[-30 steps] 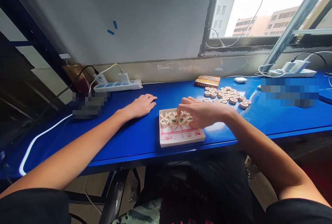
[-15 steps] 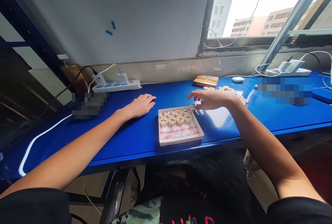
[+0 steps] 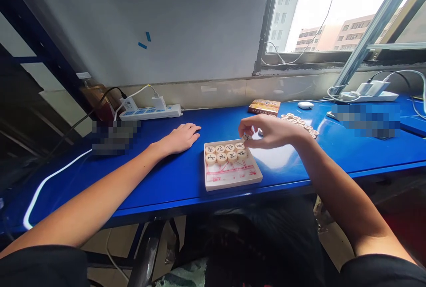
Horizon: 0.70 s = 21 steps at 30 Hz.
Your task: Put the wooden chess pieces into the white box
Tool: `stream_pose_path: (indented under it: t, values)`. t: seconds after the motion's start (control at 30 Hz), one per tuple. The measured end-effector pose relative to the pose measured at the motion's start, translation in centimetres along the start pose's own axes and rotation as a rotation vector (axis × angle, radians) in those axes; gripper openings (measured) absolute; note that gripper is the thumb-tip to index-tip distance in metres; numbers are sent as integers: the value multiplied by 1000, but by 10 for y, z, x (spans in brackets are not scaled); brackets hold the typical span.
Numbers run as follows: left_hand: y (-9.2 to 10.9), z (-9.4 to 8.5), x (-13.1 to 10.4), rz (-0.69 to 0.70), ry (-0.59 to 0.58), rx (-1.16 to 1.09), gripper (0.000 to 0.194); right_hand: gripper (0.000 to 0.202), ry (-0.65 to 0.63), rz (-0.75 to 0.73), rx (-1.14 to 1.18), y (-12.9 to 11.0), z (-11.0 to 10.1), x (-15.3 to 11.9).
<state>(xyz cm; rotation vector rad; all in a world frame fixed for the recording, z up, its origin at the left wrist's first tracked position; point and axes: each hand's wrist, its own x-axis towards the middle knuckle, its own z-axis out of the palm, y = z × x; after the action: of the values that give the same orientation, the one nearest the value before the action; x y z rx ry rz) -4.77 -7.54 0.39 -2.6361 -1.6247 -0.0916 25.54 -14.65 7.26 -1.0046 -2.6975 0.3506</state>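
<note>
My right hand is pinched on a round Chinese chess piece with a dark character, just over the far right corner of a shallow white box. Inside the box, two rows of wooden Chinese chess pieces lie face up along the far side. A sheet with red lines shows across the near part of the box floor. My left hand rests palm down on the blue table, left of the box, fingers stretched out and holding nothing.
Loose Chinese chess pieces lie beyond my right hand, near a printed box lid. Farther back is a white earphone case. Power strips stand at the left and right; a bottle is at far left.
My right hand has come slightly nearer, its thumb and fingers now closed around the piece at the box's corner. My left hand stays in place. The view has shifted a little.
</note>
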Motion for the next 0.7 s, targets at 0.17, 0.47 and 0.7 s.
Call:
stream_pose_path:
  t: [0.17,0.47,0.7]
  values:
    - [3,-3,-2,-10,-19,-3,55,15,-155,-176,-78,-33,21,2]
    - [-3,2,1,-4,3,19,53,45,-91,-114,-80,-14,26,3]
    - [-4,2,2,5,1,26,53,44,18,2,-4,15,11,1]
